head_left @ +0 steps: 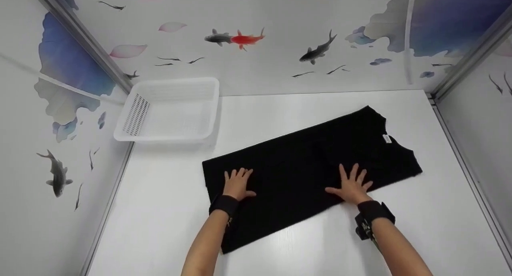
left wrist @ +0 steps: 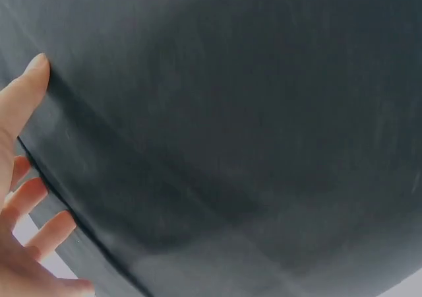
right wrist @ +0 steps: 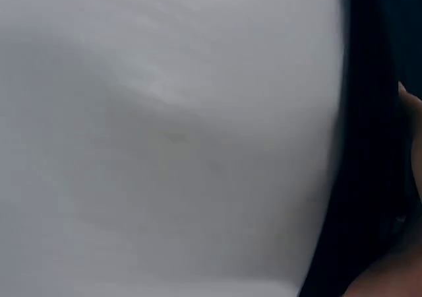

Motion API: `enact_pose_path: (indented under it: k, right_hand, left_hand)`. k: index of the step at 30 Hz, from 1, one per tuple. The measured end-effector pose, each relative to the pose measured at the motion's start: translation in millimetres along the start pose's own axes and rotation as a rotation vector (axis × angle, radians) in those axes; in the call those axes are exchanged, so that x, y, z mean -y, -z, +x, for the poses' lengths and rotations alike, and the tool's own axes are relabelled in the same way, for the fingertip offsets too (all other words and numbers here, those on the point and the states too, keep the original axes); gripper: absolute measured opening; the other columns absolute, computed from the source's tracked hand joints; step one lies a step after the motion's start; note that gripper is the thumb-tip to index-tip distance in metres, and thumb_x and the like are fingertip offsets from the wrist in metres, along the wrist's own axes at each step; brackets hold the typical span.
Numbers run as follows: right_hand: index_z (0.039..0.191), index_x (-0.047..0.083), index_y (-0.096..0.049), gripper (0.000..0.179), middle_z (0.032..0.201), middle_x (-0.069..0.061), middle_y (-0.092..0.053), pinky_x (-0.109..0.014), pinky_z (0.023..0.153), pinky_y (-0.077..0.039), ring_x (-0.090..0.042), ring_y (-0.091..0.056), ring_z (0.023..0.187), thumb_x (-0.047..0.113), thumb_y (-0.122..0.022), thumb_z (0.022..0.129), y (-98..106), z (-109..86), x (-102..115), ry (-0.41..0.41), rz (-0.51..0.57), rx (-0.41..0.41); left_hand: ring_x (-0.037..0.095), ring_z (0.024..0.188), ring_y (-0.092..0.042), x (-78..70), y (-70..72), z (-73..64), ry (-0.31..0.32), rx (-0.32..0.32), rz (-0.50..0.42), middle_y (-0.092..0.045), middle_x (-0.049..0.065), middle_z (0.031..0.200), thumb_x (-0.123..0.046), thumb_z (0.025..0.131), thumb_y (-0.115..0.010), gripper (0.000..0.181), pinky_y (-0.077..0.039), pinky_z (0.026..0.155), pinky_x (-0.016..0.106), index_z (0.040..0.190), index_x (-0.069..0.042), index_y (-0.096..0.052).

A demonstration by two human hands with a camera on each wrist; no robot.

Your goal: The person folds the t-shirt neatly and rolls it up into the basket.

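Note:
A black shirt lies flat and slanted on the white table, its neckline and a small white label toward the right. No sleeves show spread out to its sides. My left hand rests near the shirt's left end with fingers spread. In the left wrist view, that hand's thumb is stretched out over the dark cloth. My right hand touches the shirt's near edge toward the neckline, fingers fanned out. Only a sliver of that hand enters the right wrist view, beside the black cloth. Neither hand grips anything.
A white plastic basket with perforated sides stands at the table's back left corner. Printed wall panels with fish and petals close off the back and both sides. White tabletop shows around the shirt.

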State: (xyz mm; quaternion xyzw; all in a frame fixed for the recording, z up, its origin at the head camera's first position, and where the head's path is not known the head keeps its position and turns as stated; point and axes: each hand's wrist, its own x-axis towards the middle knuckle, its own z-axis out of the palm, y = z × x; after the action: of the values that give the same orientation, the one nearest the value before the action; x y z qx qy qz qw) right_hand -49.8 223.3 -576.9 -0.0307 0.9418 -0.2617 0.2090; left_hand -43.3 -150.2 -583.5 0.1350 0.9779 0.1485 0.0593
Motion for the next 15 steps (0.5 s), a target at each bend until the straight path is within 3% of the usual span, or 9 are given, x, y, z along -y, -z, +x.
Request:
enact_pose_path:
  k: [7, 12, 15]
  right_hand:
    - [0.154, 0.002, -0.006, 0.099, 0.151, -0.037, 0.019, -0.080, 0.096, 0.010, -0.060, 0.018, 0.135, 0.045, -0.067, 0.090, 23.0, 23.9, -3.9, 0.044, -0.067, 0.120]
    - [0.155, 0.009, -0.011, 0.097, 0.155, -0.032, 0.014, -0.080, 0.096, 0.010, -0.056, 0.013, 0.138, 0.049, -0.067, 0.088, 36.1, 32.2, -19.5, 0.083, -0.105, 0.119]
    - [0.156, 0.010, -0.013, 0.096, 0.156, -0.030, 0.013, -0.079, 0.096, 0.012, -0.055, 0.012, 0.139, 0.049, -0.067, 0.087, 43.3, 34.8, -25.1, 0.094, -0.125, 0.095]
  left_hand:
    - [0.039, 0.112, -0.047, -4.6, -3.3, -21.5, -0.028, 0.003, 0.001, -0.050, 0.019, 0.128, -0.033, 0.077, -0.083, 0.071, -0.046, 0.090, 0.059, 0.134, 0.000, -0.056]
    - [0.033, 0.112, -0.052, -22.6, -7.6, -35.9, -0.065, 0.051, 0.114, -0.052, 0.015, 0.127, -0.039, 0.080, -0.080, 0.068, -0.053, 0.079, 0.051, 0.132, -0.002, -0.057]
    - [0.031, 0.108, -0.055, -32.2, -3.5, -37.8, -0.091, 0.103, 0.111, -0.054, 0.014, 0.125, -0.037, 0.083, -0.077, 0.061, -0.054, 0.078, 0.047, 0.129, -0.002, -0.059]
